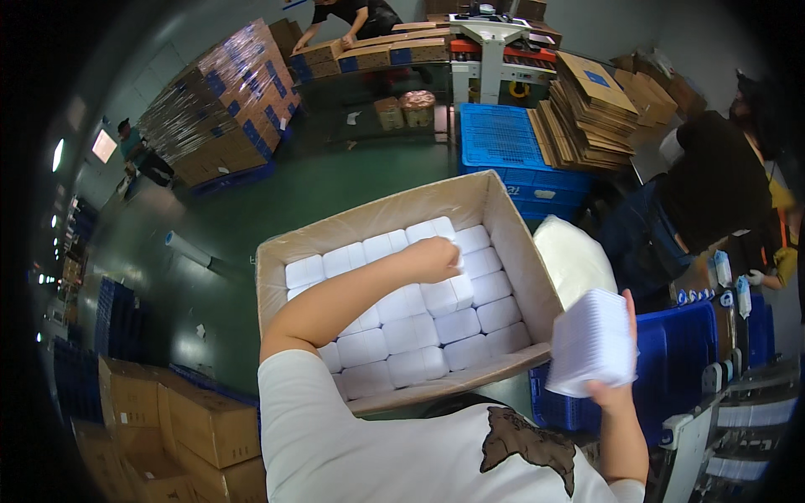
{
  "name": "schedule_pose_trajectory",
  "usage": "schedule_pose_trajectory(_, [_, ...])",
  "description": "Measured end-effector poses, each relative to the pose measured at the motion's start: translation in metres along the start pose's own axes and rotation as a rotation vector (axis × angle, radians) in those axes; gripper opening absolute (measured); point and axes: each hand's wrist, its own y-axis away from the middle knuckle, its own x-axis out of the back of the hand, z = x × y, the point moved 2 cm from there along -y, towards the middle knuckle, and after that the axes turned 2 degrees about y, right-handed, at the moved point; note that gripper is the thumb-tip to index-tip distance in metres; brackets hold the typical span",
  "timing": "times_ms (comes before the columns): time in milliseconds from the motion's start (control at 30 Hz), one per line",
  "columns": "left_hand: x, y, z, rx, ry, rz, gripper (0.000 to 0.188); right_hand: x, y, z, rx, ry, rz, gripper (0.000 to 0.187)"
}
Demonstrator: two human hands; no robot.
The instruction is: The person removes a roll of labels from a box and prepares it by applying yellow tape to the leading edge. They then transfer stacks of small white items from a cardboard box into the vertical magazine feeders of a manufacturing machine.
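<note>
A large open carton [277,289], lined with clear film, stands before me with rows of white block-shaped stacks [417,366] inside. My left hand [436,258] reaches across it with fingers curled round the far end of a white stack [448,295] that sits a little higher than its neighbours; the fingertips are partly hidden. To the right of the carton, my right hand [616,390] holds up a tilted stack of thin, nested white plastic trays [589,342]. Thumb and fingers clasp it from its near and right sides.
Beyond the carton's right wall lies a bulging white bag [574,260], near a blue bin [671,348]. Blue crates [503,138] and flattened cartons [591,101] stand farther back. A co-worker [713,184] is at the right. Cardboard boxes [205,419] fill the lower left.
</note>
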Motion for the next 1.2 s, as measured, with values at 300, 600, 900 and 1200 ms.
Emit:
schedule_pose_trajectory(300, [-0.036, 0.001, 0.002, -0.006, -0.071, -0.129, 0.040, 0.054, 0.050, 0.039, -0.385, -0.705, 0.332, 0.071])
schedule_pose_trajectory(600, [-0.039, 0.013, -0.013, 0.145, -0.184, -0.029, 0.051, 0.064, 0.079, 0.036, -0.394, -0.711, 0.378, 0.070])
schedule_pose_trajectory(900, [-0.108, 0.027, 0.035, -0.070, -0.330, 0.314, 0.099, 0.070, 0.103, 0.040, -0.414, -0.686, 0.470, 0.071])
schedule_pose_trajectory(1200, [-0.119, 0.030, 0.061, 0.130, -0.116, 0.034, 0.113, 0.173, 0.144, -0.015, -0.311, 0.193, 0.623, 0.104])
